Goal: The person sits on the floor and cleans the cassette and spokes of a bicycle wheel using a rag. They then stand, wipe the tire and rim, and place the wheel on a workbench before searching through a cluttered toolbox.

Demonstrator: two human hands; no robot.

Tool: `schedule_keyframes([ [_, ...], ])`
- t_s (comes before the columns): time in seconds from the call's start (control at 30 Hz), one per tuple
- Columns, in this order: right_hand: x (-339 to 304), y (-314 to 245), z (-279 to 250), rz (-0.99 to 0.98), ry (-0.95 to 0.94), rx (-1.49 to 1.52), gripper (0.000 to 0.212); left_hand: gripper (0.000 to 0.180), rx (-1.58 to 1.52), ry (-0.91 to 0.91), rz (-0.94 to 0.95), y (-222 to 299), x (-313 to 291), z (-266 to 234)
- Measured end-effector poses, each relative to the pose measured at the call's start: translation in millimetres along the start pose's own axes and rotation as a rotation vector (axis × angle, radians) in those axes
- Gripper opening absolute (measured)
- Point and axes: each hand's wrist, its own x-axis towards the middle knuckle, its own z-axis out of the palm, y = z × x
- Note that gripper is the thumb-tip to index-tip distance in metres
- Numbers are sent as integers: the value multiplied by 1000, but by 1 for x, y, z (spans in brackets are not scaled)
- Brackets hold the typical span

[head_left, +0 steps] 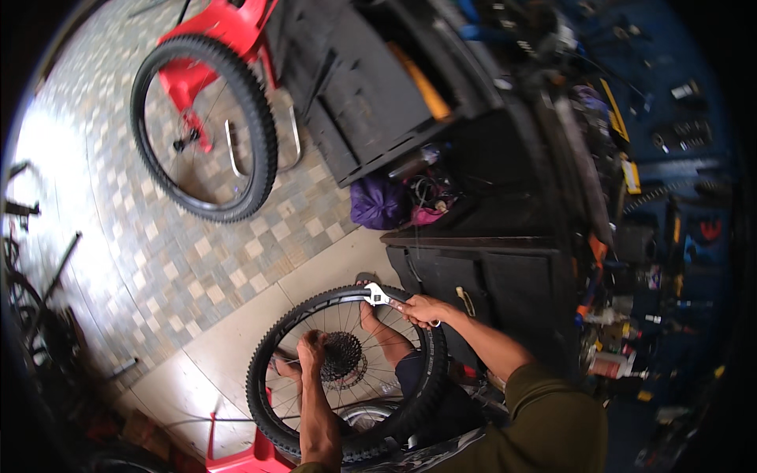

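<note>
Right hand (424,310) in fist around wrench (378,296), left hand (311,348) beside cassette (342,356).

Knobby-tired wheel (263,142) stands beside a red chair (217,25) on patterned tiles (236,260) | purple bag (378,205) sits near a black cabinet (343,114) | tools (684,135) crowd a blue panel (665,106) at right

You are in a bicycle repair workshop: a knobbly wheel (258,385) with sprockets (341,355) before you, an adjustable wrench (378,296) in your grip, another wheel (265,134) farther off over tiled floor (303,244), black cabinets (505,288), and a blue panel (664,75) crowded with tools (684,135) on your right.
</note>
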Motion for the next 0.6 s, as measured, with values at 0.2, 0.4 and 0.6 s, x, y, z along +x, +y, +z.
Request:
schedule_keyframes([
  [0.2,-137,1,26,-548,281,53,34,35,-44,-269,157,81,-24,1],
  [0.4,-289,-6,28,-932,817,98,34,28,340,-742,687,73,-147,21],
  [0.6,-367,28,4,-1010,902,378,30,30,723,-694,556,152,-125,11],
])
